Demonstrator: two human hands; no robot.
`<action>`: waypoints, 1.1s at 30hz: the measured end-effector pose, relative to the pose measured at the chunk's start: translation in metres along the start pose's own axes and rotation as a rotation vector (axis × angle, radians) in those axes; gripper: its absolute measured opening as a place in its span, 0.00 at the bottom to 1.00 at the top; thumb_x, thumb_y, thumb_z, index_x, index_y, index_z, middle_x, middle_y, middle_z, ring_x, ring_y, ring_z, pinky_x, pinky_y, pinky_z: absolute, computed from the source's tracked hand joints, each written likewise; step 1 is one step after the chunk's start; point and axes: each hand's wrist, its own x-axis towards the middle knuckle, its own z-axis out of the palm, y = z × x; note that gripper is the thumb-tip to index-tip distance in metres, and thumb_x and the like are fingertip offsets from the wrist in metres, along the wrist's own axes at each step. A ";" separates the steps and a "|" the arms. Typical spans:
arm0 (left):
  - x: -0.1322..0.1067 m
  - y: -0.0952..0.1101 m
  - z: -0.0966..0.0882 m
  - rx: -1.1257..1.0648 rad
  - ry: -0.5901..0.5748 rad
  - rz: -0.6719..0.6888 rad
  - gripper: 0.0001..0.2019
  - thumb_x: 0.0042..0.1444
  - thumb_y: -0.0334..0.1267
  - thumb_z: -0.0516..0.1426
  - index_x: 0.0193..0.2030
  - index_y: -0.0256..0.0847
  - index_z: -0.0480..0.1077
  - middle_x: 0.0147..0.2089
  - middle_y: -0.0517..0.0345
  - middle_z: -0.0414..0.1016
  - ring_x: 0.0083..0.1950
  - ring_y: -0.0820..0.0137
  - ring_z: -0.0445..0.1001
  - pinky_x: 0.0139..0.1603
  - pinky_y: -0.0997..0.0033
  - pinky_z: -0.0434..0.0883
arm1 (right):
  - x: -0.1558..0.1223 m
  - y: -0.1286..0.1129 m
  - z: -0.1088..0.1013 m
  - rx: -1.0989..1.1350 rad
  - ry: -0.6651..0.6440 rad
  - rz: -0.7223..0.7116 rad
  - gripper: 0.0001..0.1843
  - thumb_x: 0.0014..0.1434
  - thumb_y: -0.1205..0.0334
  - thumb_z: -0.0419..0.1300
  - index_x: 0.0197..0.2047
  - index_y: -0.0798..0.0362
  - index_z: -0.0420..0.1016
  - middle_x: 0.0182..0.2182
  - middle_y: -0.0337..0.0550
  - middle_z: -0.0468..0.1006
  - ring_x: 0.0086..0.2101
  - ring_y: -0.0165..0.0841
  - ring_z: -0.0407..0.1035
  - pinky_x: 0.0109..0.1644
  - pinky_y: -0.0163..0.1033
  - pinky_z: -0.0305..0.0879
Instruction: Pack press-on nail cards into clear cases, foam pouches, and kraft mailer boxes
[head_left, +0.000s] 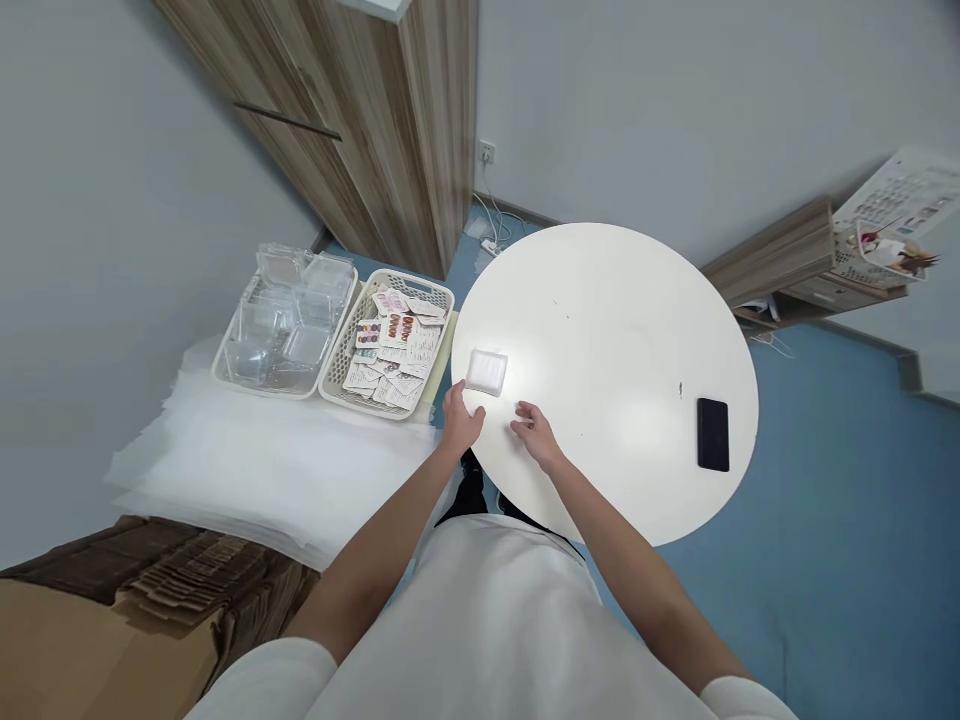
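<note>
A small, shallow clear plastic tray lies near the left edge of the white round table. Just below its lower left corner is my left hand, thumb and fingers apart, the fingertips close to the tray; whether they touch it I cannot tell. My right hand hovers at the tray's lower right, a short gap away, its fingers slightly bent and apart with nothing between them.
Left of the table stand a white basket of clear plastic boxes and a basket of printed cards. White sheets are stacked in front, beside folded cardboard. A black phone lies at the table's right.
</note>
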 end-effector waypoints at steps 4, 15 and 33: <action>-0.013 0.001 0.000 0.019 0.054 -0.056 0.30 0.48 0.36 0.54 0.58 0.42 0.50 0.60 0.47 0.51 0.62 0.60 0.51 0.58 0.59 0.56 | -0.007 0.013 -0.012 -0.029 -0.059 0.014 0.25 0.46 0.57 0.57 0.50 0.48 0.64 0.43 0.44 0.69 0.34 0.30 0.68 0.40 0.40 0.65; -0.069 -0.005 0.024 0.166 -0.016 -0.010 0.21 0.47 0.36 0.54 0.51 0.38 0.62 0.52 0.46 0.63 0.55 0.60 0.61 0.48 0.62 0.65 | -0.047 0.056 -0.070 -0.007 -0.086 -0.062 0.20 0.47 0.57 0.56 0.45 0.50 0.68 0.40 0.43 0.72 0.34 0.31 0.68 0.42 0.42 0.64; -0.182 -0.023 -0.036 0.001 0.235 -0.176 0.16 0.52 0.41 0.52 0.47 0.40 0.65 0.45 0.51 0.72 0.42 0.69 0.71 0.39 0.69 0.70 | -0.049 0.019 0.012 -0.313 -0.597 -0.295 0.18 0.50 0.54 0.53 0.42 0.54 0.67 0.19 0.33 0.68 0.27 0.30 0.67 0.35 0.38 0.62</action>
